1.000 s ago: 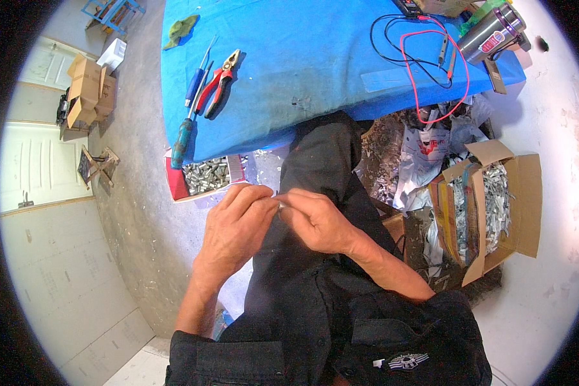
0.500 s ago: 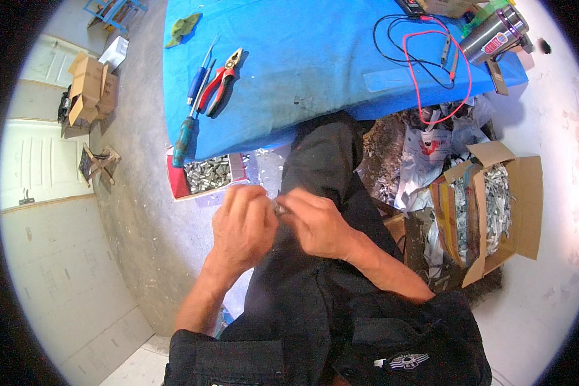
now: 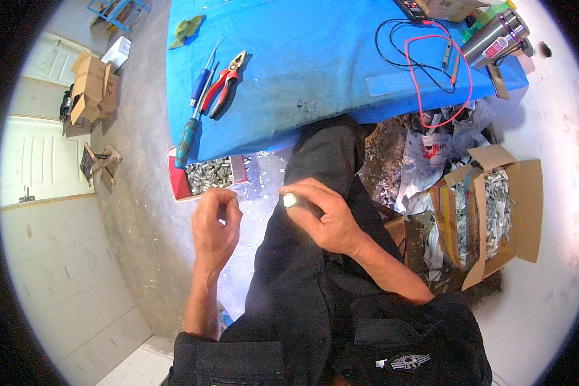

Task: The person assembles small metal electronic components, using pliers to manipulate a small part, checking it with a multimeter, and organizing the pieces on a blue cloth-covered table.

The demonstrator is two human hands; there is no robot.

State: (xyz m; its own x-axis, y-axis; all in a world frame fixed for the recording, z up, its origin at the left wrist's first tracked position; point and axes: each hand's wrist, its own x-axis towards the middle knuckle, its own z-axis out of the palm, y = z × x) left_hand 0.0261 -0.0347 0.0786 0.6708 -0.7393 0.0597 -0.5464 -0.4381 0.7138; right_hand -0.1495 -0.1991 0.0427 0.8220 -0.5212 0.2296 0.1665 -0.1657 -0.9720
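Observation:
My right hand (image 3: pixel 321 215) rests above my lap in dark trousers and grips a small pale cylindrical piece (image 3: pixel 290 201) between thumb and fingers. My left hand (image 3: pixel 215 226) is apart from it, a short way to the left, with its fingertips pinched together; whether anything small sits between them is too fine to tell. Below my left hand, on the floor, stands a red tray (image 3: pixel 181 184) filled with several small silvery metal pieces.
A blue-covered table (image 3: pixel 315 58) lies ahead with red-handled pliers (image 3: pixel 222 83), blue screwdrivers (image 3: pixel 193 122), red and black test leads (image 3: pixel 431 64) and a steel flask (image 3: pixel 495 38). An open cardboard box (image 3: pixel 527 212) of metal scrap and plastic bags stand at my right.
My hands were joined together over the small piece; now they have separated. The left hand moved left and down, and the right hand keeps the piece.

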